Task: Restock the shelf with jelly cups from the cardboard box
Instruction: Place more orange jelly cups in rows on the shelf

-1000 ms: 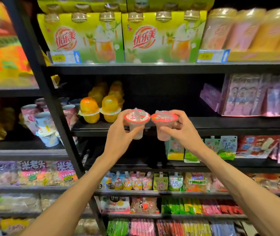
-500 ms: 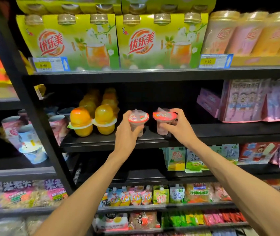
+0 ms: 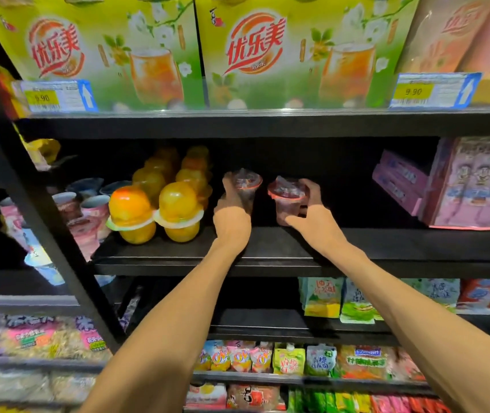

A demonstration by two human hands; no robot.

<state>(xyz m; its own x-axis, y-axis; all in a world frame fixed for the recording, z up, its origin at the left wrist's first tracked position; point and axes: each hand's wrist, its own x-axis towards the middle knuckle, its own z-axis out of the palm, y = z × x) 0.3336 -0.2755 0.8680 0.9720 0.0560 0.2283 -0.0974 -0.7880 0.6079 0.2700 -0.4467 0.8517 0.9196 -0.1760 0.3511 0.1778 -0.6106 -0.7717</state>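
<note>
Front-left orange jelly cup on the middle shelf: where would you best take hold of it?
Grip the orange jelly cup by its upper dome, fingers coming from the front and above. Its white rim flares wide and a neighbouring cup crowds its right side, so side access is poor.

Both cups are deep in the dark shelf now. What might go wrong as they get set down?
1. The left hand grips its cup close beside the orange jelly stacks; a drift that way might topple them.
2. The right hand holds its cup near the other cup; they may knock together on release.
3. The shelf interior is dark, so whether each cup sits flat is hard to confirm.
</note>
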